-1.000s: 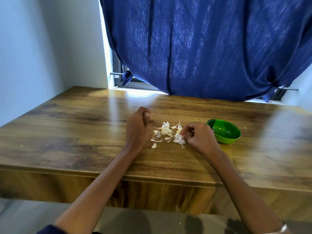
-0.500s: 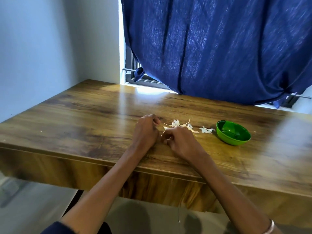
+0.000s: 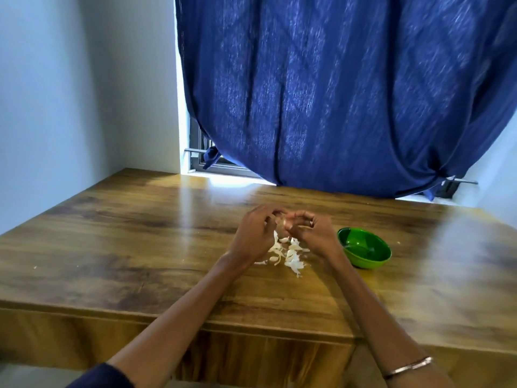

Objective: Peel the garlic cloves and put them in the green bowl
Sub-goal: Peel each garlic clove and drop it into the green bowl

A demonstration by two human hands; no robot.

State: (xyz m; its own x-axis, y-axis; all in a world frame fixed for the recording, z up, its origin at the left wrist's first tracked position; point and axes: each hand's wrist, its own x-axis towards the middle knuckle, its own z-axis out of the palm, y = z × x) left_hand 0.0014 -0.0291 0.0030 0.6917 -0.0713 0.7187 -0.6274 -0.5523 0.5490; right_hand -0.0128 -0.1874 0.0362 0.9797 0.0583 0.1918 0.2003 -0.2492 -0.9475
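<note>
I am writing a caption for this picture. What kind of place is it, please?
Probably a room in a home: a wooden table pushed against a window with a blue curtain, a plain wall, and garlic peels beside a green bowl.

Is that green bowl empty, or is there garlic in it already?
Looks empty: the green bowl shows only shiny green inside, no pale cloves visible.

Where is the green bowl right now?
In the head view, the green bowl sits on the wooden table, just right of the right hand and the garlic peels.
</note>
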